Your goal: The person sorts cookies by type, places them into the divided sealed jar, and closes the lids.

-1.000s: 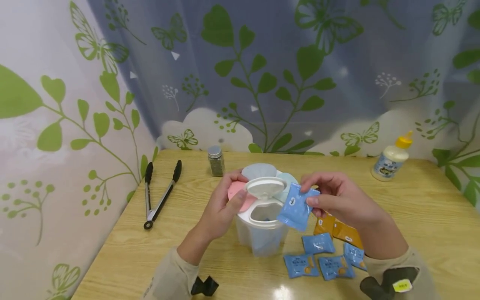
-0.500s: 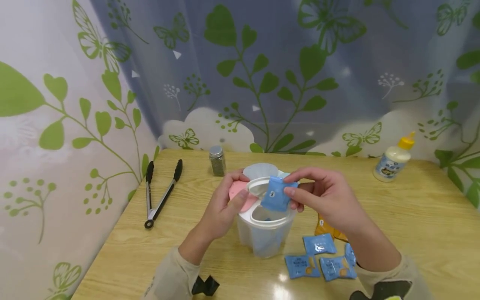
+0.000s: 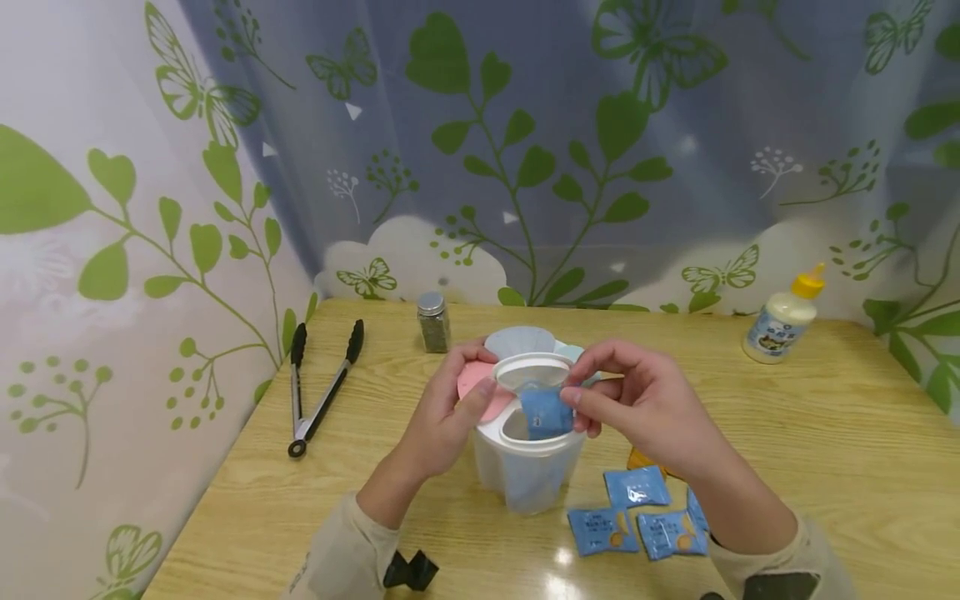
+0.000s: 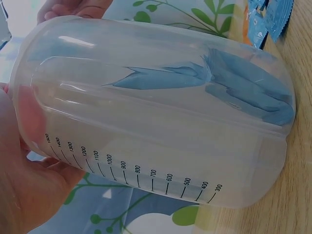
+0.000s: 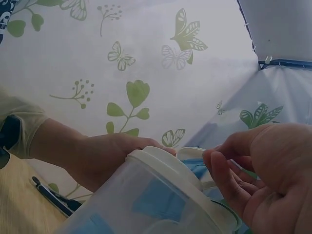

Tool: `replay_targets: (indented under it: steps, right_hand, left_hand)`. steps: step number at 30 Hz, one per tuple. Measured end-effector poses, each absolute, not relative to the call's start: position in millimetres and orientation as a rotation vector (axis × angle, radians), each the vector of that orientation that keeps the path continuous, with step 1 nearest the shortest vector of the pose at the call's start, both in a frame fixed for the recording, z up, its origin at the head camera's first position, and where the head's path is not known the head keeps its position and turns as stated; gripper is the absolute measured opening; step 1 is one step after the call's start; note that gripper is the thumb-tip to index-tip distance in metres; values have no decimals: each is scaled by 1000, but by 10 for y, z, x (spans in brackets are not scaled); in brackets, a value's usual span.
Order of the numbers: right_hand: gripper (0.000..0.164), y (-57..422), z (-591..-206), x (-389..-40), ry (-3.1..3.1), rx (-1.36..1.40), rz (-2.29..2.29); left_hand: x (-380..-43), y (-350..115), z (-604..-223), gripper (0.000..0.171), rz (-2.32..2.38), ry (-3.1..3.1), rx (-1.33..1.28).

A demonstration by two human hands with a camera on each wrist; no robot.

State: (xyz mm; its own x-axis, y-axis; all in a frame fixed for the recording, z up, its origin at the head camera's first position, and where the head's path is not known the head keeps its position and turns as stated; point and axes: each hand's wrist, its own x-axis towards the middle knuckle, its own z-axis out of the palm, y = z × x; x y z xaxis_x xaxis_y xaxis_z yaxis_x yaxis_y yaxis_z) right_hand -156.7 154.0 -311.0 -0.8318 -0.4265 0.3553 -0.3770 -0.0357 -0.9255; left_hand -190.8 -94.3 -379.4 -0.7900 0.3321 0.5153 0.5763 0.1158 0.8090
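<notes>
A clear plastic storage container (image 3: 525,479) stands upright on the table, with several coloured lids on its top. Its front white flip lid (image 3: 528,371) is raised. My left hand (image 3: 438,417) grips the container's left side, thumb over the pink lid (image 3: 483,385). Between thumb and fingers of my right hand (image 3: 637,400) is a blue snack packet (image 3: 545,414), its lower end in the front opening. Through the wall, the left wrist view shows blue packets (image 4: 248,87) inside the container. Loose blue packets (image 3: 637,487) lie to its right.
Tongs (image 3: 318,396) lie spread at the table's left. A small glass spice jar (image 3: 433,323) stands behind the container. The yellow-capped bottle (image 3: 782,317) is at the back right. An orange packet (image 3: 645,461) shows partly beneath my right arm. Patterned curtains enclose the table.
My right hand has moved left with the blue packet, from the container's right side to over the front opening, then lowered it partly in. My left hand keeps its hold.
</notes>
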Motion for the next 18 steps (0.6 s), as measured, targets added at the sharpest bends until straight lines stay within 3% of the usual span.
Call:
replay_targets:
  steps: [18]
  right_hand:
    - [21,1818,-3254,-1586,2018,-887,-2078]
  left_hand:
    - [-1902,-942,-3781,26,-1720,-2184,-908]
